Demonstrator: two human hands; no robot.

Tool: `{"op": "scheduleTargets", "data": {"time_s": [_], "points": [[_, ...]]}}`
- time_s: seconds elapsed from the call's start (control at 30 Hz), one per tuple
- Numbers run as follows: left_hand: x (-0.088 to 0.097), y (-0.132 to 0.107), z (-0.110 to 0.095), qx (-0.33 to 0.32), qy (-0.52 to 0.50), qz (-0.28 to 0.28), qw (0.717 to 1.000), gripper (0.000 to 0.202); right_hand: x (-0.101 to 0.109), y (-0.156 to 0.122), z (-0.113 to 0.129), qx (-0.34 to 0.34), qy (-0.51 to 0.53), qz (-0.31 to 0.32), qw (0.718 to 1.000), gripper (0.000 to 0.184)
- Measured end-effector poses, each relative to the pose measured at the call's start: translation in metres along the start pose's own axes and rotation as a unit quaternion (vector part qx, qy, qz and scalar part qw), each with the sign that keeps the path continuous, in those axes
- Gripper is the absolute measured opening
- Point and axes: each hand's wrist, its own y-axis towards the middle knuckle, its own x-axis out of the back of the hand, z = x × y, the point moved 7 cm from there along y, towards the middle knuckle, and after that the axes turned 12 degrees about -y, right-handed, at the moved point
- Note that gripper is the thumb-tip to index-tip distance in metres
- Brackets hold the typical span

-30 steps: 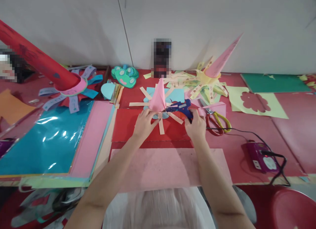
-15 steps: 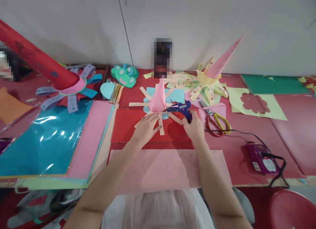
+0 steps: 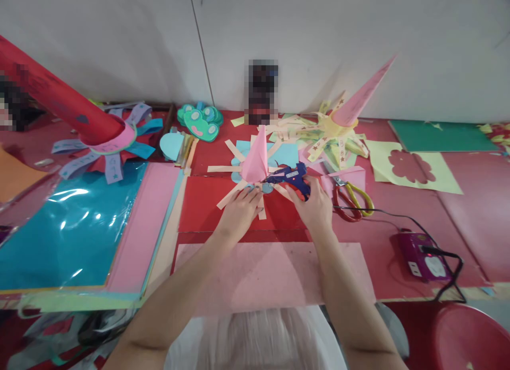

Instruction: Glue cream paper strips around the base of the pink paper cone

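Observation:
A pink paper cone (image 3: 255,160) stands on a light blue paper base (image 3: 288,151), with cream paper strips (image 3: 224,169) fanning out around it. My right hand (image 3: 316,205) is wrapped round a blue hot glue gun (image 3: 294,177), whose nozzle points left at the foot of the cone. My left hand (image 3: 240,213) lies over the front strips with its fingers stretched out, the tips close to the cone's near edge. It grips nothing that I can see. Beneath all this is a red sheet (image 3: 203,208).
Red and yellow scissors (image 3: 353,200) lie right of my right hand. The gun's cord (image 3: 390,215) runs to a purple power box (image 3: 424,258). A finished pink cone (image 3: 363,96) leans behind, a red cone (image 3: 59,101) at left. Plastic-wrapped paper (image 3: 75,232) covers the left side.
My left hand has moved slightly right and toward me, fingers still near the cone's foot. The glue gun and right hand have shifted only a little. The cone stays in place.

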Motion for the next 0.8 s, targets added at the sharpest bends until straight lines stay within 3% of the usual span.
{"op": "scheduleTargets", "data": {"time_s": [0.23,0.57,0.8], "points": [[-0.002,-0.002,-0.002,0.017,-0.023,0.024,0.999,0.032,0.006,0.0,0.009,0.054,-0.014,-0.061,0.997,0.038],[0.003,-0.002,-0.009,-0.007,-0.031,-0.003,0.999,0.021,0.002,-0.004,0.01,-0.033,-0.049,0.005,0.998,0.063],[0.003,-0.002,-0.008,-0.012,-0.04,0.004,0.999,0.025,0.001,-0.003,0.012,-0.009,-0.052,0.007,0.999,0.039]]}}
